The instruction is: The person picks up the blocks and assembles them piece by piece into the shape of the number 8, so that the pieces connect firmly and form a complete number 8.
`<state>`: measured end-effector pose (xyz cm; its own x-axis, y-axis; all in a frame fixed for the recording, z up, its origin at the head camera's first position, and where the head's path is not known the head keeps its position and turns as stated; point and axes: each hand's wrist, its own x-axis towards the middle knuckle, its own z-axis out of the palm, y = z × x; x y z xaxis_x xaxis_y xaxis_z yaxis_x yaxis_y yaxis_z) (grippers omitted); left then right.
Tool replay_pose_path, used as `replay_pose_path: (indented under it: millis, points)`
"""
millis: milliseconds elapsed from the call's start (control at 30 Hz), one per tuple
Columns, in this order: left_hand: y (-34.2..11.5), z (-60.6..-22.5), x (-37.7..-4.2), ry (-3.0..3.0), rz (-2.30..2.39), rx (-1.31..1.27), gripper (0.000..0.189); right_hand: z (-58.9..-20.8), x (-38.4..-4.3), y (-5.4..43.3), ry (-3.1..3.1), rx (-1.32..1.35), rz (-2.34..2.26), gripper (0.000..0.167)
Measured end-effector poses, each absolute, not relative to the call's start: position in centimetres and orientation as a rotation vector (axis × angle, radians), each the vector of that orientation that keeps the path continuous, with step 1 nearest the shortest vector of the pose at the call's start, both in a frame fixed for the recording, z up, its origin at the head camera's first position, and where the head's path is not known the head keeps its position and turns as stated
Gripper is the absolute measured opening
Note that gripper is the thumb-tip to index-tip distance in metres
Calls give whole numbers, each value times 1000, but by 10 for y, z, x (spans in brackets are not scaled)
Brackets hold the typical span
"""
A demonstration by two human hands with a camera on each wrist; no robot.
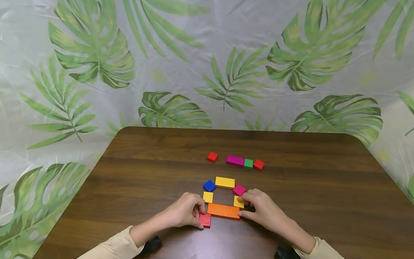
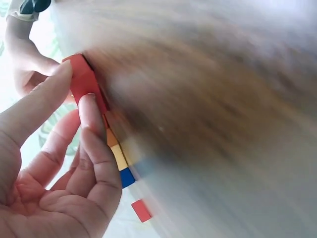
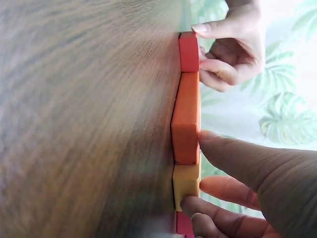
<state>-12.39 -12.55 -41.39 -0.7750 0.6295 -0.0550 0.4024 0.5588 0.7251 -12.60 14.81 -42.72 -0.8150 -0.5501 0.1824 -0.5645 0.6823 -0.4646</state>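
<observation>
My left hand [image 1: 185, 211] pinches a red square block [image 1: 205, 221] between thumb and index finger, down at the table by the left end of a long orange block [image 1: 223, 211]. In the left wrist view the red block [image 2: 84, 79] shows clearly between the fingertips. My right hand [image 1: 265, 211] has its thumb at the orange block's right end and fingertips on a small yellow block [image 1: 238, 202]. Another yellow square [image 1: 208, 197], a blue block [image 1: 209, 185], a long yellow block [image 1: 225, 182] and a magenta block [image 1: 239, 189] complete the ring above the orange one.
Farther back on the brown table [image 1: 155, 162] lie a lone red block [image 1: 212, 157] and a row of a purple block [image 1: 235, 160], a green block [image 1: 248, 163] and a red block [image 1: 259, 164]. A leaf-print curtain [image 1: 181, 72] hangs behind the table.
</observation>
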Motion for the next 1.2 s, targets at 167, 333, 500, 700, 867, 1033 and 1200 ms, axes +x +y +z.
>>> replay_pose_path:
  millis: [167, 333, 500, 700, 867, 1033, 1200]
  points:
    - [-126, -413, -125, 2487, 1042, 849, 28, -426, -127, 147, -2862, 944, 798, 27]
    - [-127, -413, -126, 2484, 1034, 846, 28, -426, -128, 147, -2864, 944, 788, 27]
    - [-126, -413, -127, 2486, 1024, 851, 28, -427, -128, 147, -2845, 941, 787, 27]
    - [-127, -413, -127, 2481, 1003, 854, 28, -429, -127, 148, -2852, 931, 794, 27]
    - [-126, -413, -127, 2485, 988, 860, 29, -429, -125, 147, -2881, 908, 805, 28]
    - [-126, -413, -128, 2502, 958, 880, 30, -428, -125, 147, -2891, 908, 805, 27]
    - [-127, -413, -128, 2515, 941, 888, 30, -429, -126, 147, -2877, 928, 794, 27]
